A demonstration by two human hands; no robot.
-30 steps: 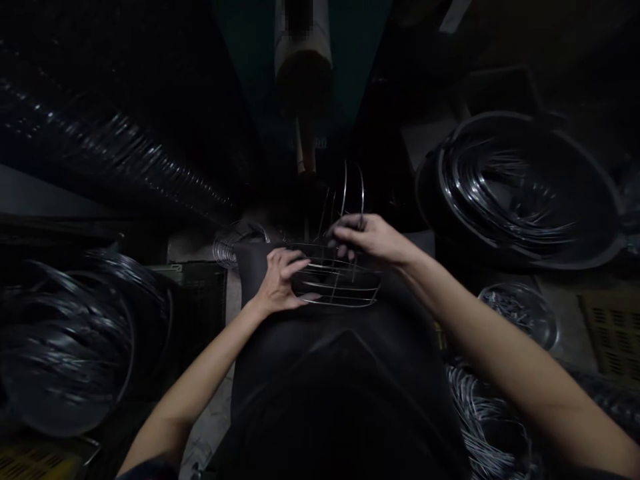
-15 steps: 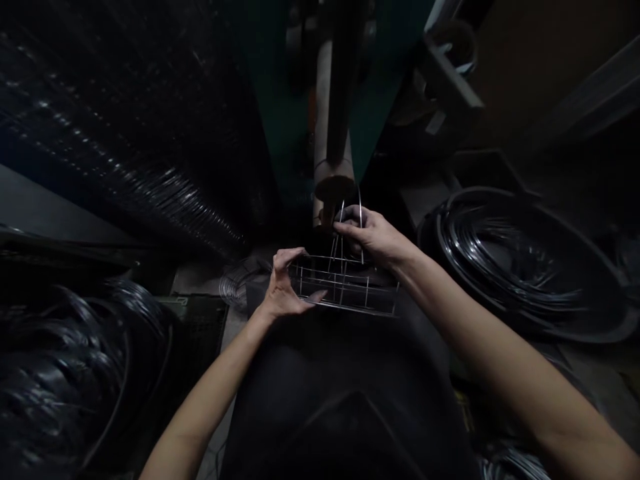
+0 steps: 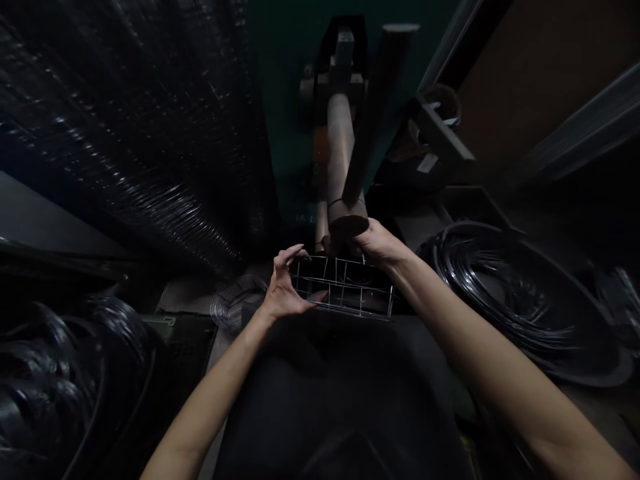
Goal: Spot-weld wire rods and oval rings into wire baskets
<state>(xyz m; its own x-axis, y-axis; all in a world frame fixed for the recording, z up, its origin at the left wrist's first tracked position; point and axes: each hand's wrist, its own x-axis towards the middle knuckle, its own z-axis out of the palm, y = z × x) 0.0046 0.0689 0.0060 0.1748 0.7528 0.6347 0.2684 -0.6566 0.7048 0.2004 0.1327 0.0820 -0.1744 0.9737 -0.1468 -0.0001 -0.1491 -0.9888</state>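
Note:
A small wire basket frame (image 3: 350, 293) of thin silvery rods sits just past my dark lap, under the end of a machine's round metal arm (image 3: 341, 160). My left hand (image 3: 285, 290) grips the frame's left end, thumb below and fingers curled over the top rim. At the far right side of the frame, right under the arm's round tip (image 3: 349, 225), my right hand (image 3: 380, 243) is closed on the frame's far rim; its fingertips are hidden in the dark.
A green machine body (image 3: 290, 100) stands behind the arm. A dark tub of wire rings (image 3: 520, 293) is on the right. More wire hoops (image 3: 75, 373) lie at the left, a long row of stacked wire parts (image 3: 150, 193) runs up the left, and a small wire coil (image 3: 235, 307) lies near my left hand.
My view has tilted upward. Both hands have carried the wire frame forward under the machine arm's tip, and the upright wire loops in my right hand are out of sight now.

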